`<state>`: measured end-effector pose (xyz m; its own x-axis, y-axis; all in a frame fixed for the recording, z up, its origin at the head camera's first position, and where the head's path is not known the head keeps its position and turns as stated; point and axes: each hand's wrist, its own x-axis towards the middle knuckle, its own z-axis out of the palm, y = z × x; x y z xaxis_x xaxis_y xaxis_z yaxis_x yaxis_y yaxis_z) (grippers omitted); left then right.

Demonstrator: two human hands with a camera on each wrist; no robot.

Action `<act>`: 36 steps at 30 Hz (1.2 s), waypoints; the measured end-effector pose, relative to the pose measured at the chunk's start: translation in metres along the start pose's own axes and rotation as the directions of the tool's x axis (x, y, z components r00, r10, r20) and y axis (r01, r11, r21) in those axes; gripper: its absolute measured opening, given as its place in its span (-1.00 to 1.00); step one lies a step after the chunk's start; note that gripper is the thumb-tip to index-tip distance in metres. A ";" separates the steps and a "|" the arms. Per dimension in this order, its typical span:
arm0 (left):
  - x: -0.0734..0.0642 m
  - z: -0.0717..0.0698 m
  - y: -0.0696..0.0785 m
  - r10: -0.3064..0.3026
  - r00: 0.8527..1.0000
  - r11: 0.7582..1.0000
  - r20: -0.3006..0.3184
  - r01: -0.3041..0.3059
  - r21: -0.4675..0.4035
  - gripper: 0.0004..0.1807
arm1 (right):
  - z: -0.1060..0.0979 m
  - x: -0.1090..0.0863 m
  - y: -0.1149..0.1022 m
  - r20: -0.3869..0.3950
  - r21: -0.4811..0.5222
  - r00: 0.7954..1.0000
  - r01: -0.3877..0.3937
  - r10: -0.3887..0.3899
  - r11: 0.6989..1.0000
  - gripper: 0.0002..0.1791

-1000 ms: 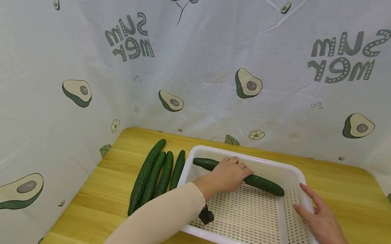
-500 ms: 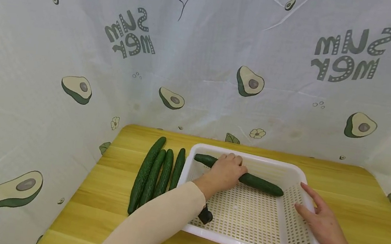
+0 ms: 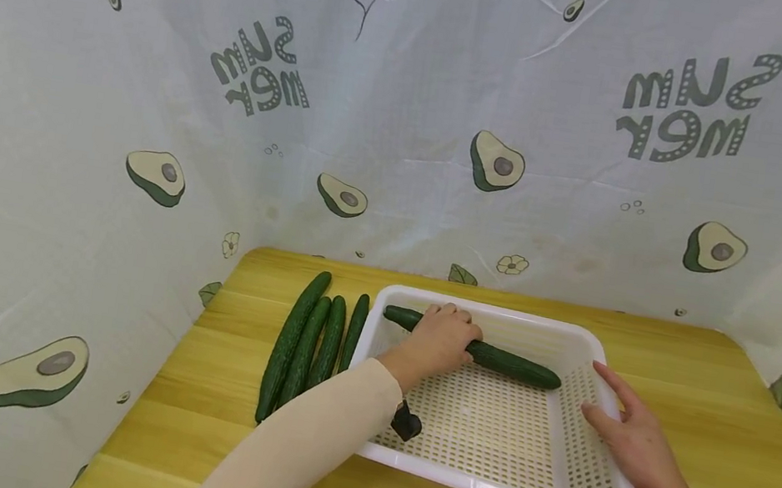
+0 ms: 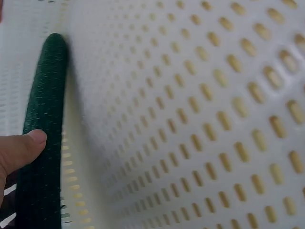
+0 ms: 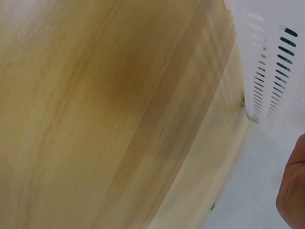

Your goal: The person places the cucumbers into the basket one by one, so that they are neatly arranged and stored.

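Observation:
A long dark green cucumber [image 3: 513, 364] lies slantwise along the far side inside a white perforated plastic basket [image 3: 476, 486]. From above, my left hand [image 3: 439, 340] grips it left of its middle. In the left wrist view the thumb [image 4: 31, 145] presses on the cucumber [image 4: 45, 100], beside the basket's slotted wall. My right hand [image 3: 635, 441] holds the basket's right rim, thumb over the inner side. The right wrist view catches only part of that hand [image 5: 293, 191] at the edge, near the basket wall [image 5: 269, 90]; its other fingers are hidden.
Several more cucumbers [image 3: 288, 347] lie side by side on the wooden table [image 3: 203, 385], left of the basket. A pale sheet printed with avocados [image 3: 404, 204] hangs behind and beside the table.
My left hand has shifted slightly left along the cucumber. The cucumber and basket keep nearly the same place relative to each other, and the right hand stays on the rim.

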<state>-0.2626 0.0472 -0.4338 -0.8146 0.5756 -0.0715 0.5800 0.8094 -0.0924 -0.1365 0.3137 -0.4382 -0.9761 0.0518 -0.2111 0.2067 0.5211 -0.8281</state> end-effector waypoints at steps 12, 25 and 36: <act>-0.021 -0.033 -0.016 -0.027 0.988 0.927 -0.155 -0.033 -0.373 -0.59 | -0.001 0.001 -0.003 0.001 -0.041 1.000 0.000 0.000 0.999 -0.15; -0.094 -0.047 -0.080 -0.203 0.952 0.615 -0.231 -0.059 -0.786 -0.54 | 0.001 0.001 0.002 0.001 -0.002 1.000 0.010 -0.010 1.000 -0.14; -0.160 0.021 -0.133 -0.571 0.803 0.369 -0.170 0.066 -0.927 -0.60 | 0.005 0.002 0.003 -0.004 0.025 1.000 0.002 -0.001 1.000 -0.12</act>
<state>-0.2094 -0.1550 -0.4310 -0.9862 0.0200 0.1646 0.1562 0.4451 0.8818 -0.1372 0.3114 -0.4437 -0.9766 0.0541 -0.2080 0.2068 0.4995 -0.8413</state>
